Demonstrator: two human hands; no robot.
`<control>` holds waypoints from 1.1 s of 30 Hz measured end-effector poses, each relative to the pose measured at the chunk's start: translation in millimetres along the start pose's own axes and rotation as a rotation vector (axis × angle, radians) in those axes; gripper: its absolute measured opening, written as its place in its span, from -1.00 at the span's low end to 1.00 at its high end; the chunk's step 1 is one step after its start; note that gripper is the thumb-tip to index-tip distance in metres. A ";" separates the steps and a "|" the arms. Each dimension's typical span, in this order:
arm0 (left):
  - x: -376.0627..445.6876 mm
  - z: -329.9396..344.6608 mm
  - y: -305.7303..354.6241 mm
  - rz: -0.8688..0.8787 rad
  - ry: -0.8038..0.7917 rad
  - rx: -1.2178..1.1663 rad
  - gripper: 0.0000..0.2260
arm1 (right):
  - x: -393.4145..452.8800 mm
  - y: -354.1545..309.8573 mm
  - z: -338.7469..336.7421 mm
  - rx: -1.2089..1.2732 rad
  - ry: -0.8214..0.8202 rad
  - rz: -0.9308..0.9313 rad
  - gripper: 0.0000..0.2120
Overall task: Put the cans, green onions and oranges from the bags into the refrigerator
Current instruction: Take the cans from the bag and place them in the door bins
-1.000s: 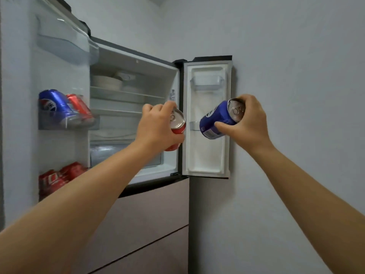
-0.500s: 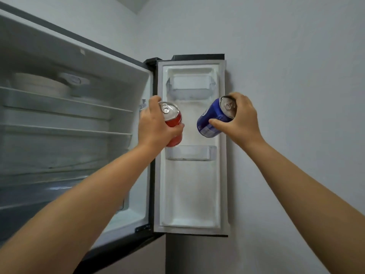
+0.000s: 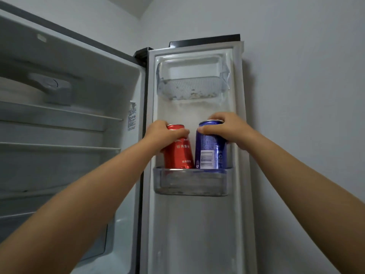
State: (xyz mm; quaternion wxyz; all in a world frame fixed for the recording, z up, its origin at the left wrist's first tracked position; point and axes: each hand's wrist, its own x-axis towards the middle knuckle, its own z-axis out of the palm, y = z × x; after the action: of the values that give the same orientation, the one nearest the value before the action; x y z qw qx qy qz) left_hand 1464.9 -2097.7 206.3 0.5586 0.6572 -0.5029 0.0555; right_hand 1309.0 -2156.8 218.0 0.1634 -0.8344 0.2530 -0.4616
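A red can [image 3: 178,153] and a blue can [image 3: 210,150] stand upright side by side in the lower shelf [image 3: 191,182] of the open right refrigerator door [image 3: 197,224]. My left hand [image 3: 164,133] grips the red can around its top. My right hand [image 3: 231,128] grips the blue can's upper part, fingers over the rim. The cans' bottoms are hidden behind the shelf's front wall. No green onions, oranges or bags are in view.
An upper door bin [image 3: 192,86] hangs above the cans. The refrigerator's interior [image 3: 59,135] with glass shelves lies to the left. A white wall [image 3: 306,95] runs right behind the door.
Both hands turned the tilted cans upright and lowered them into the lower door shelf. The view moved closer to the right door.
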 end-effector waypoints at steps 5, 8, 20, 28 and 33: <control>16.5 3.5 2.7 -0.150 -0.313 0.204 -0.52 | 15.9 -1.0 9.3 -0.169 -0.150 0.162 -0.70; 23.3 5.3 1.1 -0.167 -0.401 0.274 -0.43 | 18.5 0.7 16.8 -0.229 -0.144 0.222 -0.70; -8.2 9.1 -18.4 0.114 -0.273 0.474 -0.59 | -3.3 -5.1 47.7 -0.536 -0.101 0.217 -0.63; -60.8 -26.0 -40.0 0.263 -0.190 0.496 -0.68 | -47.8 -13.9 57.7 -0.634 -0.043 0.040 -0.81; -114.8 -55.4 -46.3 0.263 -0.160 0.726 -0.71 | -84.6 -21.9 70.8 -0.593 0.063 -0.099 -0.76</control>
State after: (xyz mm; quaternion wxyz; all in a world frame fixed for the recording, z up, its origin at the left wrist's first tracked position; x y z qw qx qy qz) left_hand 1469.4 -1991.1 122.4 0.2370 0.7443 -0.5725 0.2492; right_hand 1337.7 -2087.6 134.0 -0.1180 -0.8423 0.3407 -0.4007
